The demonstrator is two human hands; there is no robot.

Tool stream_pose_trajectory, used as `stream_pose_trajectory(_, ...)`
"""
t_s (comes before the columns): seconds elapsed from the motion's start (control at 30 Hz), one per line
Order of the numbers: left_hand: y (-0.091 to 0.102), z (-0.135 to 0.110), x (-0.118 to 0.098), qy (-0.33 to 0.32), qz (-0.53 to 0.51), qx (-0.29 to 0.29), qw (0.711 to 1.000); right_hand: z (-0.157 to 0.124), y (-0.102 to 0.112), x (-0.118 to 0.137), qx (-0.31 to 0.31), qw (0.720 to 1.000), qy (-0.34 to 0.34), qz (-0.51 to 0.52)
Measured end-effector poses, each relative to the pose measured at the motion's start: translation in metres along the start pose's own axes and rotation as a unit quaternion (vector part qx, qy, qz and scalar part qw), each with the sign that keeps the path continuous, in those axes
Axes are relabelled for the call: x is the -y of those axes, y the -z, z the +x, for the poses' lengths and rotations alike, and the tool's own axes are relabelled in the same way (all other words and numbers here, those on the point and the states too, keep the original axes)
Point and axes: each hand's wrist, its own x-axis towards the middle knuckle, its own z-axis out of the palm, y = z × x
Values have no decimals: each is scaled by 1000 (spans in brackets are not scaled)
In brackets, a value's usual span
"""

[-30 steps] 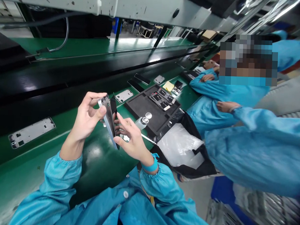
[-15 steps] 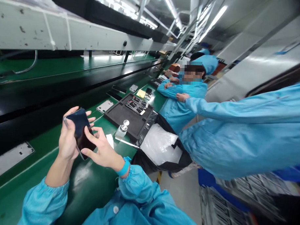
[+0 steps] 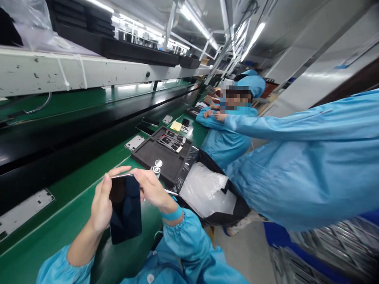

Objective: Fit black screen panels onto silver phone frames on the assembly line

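A dark-screened smartphone (image 3: 125, 210) is held above the green bench in front of me, its glossy face turned toward the camera. My left hand (image 3: 103, 203) grips its left edge, with the thumb at the upper left corner and the fingers partly hidden behind. At the upper right corner, my right hand (image 3: 151, 188) pinches the top edge; some of its fingertips are hidden behind the phone. Just past my right hand stands a small dispenser bottle (image 3: 156, 169) with a raised round lid, partly covered by the hand.
A black foam tray (image 3: 145, 153) with several phone parts lies ahead. White phone-sized plates (image 3: 22, 213) rest along the bench (image 3: 71, 214). A black-lined bin (image 3: 203, 192) holding clear plastic stands at the bench edge. Co-workers in blue smocks (image 3: 288, 162) are on the right.
The phone has come lower and closer, with its screen turned more upright. My right hand has gone from touching the screen to gripping the top right corner. The camera view has shifted slightly.
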Motion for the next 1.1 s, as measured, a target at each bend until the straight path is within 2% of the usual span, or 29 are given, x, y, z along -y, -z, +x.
stream_pose_trajectory(0.07, -3, -5, 0, -18, 14, -14, 1000, -5, 1, 10, 14, 1000, 5, -24)
stream_pose_trajectory(0.13, -8, -6, 1, -70, 51, -45, 995, -3, 2, 15, 16, 999, 15, -46)
stream_pose_trajectory(0.23, -11, 0, 2, -128, 93, -87, 984, 2, 1, 8, -17, 998, 40, -44)
stream_pose_trajectory(0.3, -7, 6, -1, -115, 50, -113, 986, -1, -1, -3, -22, 999, 38, -29)
stream_pose_trajectory(0.33, -4, 9, -4, -100, 9, -121, 988, -5, -1, -9, -2, 999, 30, -29)
stream_pose_trajectory(0.4, 4, 14, -12, -74, -82, -127, 986, -18, -2, -19, 83, 996, 12, -41)
stream_pose_trajectory(0.47, 10, 17, -19, -68, -138, -121, 981, -30, -3, -28, 163, 985, 3, -55)
stream_pose_trajectory(0.5, 12, 17, -22, -69, -152, -121, 979, -34, -3, -31, 180, 982, 1, -59)
stream_pose_trajectory(0.73, 7, 18, -20, -72, -171, -162, 969, -35, -7, -52, 142, 989, -39, -33)
stream_pose_trajectory(0.97, 8, 24, -18, -80, -177, -189, 963, -29, -24, -69, 83, 995, -53, 14)
stream_pose_trajectory(1.1, 8, 26, -15, -86, -171, -208, 959, -31, -31, -70, 103, 992, -72, 23)
